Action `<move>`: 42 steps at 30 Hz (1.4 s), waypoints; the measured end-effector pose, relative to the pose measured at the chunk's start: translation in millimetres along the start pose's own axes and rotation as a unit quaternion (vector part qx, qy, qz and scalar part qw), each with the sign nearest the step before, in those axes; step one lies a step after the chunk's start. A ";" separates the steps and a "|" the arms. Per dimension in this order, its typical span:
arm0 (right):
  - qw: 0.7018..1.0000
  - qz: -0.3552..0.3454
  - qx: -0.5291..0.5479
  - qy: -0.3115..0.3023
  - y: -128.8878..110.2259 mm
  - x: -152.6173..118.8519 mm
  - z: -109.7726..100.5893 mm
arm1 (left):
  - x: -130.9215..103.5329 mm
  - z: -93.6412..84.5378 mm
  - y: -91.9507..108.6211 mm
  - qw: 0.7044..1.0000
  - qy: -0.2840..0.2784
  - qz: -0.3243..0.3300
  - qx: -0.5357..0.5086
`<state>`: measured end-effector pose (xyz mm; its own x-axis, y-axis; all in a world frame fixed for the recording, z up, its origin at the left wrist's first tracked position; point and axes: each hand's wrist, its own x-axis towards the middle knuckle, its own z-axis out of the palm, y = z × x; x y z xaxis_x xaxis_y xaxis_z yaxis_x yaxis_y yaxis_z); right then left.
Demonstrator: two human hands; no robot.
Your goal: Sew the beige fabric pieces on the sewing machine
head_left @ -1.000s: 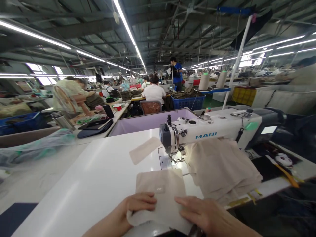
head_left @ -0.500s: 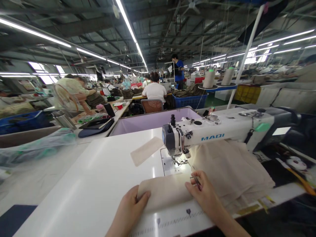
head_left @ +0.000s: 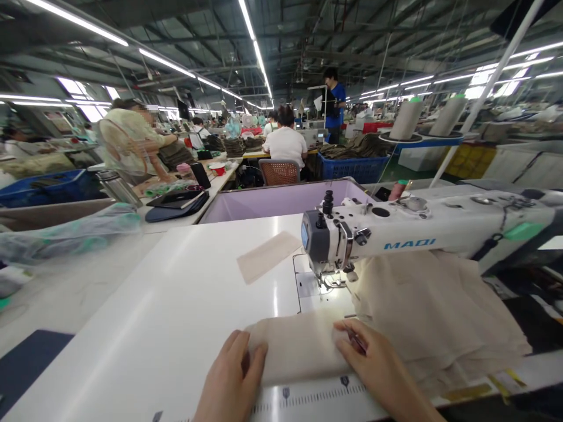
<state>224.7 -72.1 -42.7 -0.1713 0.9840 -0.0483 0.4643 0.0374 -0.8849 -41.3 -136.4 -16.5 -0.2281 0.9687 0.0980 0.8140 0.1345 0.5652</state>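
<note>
1. In the head view, just before the sewing machine (head_left: 409,225), the beige panel (head_left: 301,349) lies on the white counter (head_left: 189,316), between your left hand (head_left: 233,375) and right hand (head_left: 373,357).
2. Your left fingers curl, slightly parted, at its left edge; whether they pinch or press, I cannot tell.
3. Your right fingers close around a small tool (head_left: 359,343), touching the panel's right end.

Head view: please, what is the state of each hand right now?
Left hand: closed, holding the left edge of the rectangular beige fabric piece.
Right hand: closed around a small dark tool, touching the piece's right edge.
</note>
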 end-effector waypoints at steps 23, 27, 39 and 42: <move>0.998 0.005 -0.056 0.039 -0.6 -7.5 -9.4 | -3.2 0.8 -0.3 0.990 0.007 -0.112 -0.088; 0.998 -0.002 -0.057 0.014 0.1 -5.3 -13.0 | -3.2 -1.4 0.8 0.988 0.001 -0.121 -0.098; 0.997 0.011 -0.046 0.056 -5.2 -11.4 -7.8 | -1.4 -1.4 2.0 0.981 0.004 -0.145 -0.132; 0.997 0.009 -0.060 0.052 -2.3 -9.1 -9.7 | -0.7 -0.7 0.8 0.982 0.000 -0.143 -0.127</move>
<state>233.6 -79.5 -35.7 -0.0730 0.9973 -0.0100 0.5675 0.0333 -0.8227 -40.9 -137.1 -15.6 -0.4269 0.8994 -0.0944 0.5576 0.3440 0.7555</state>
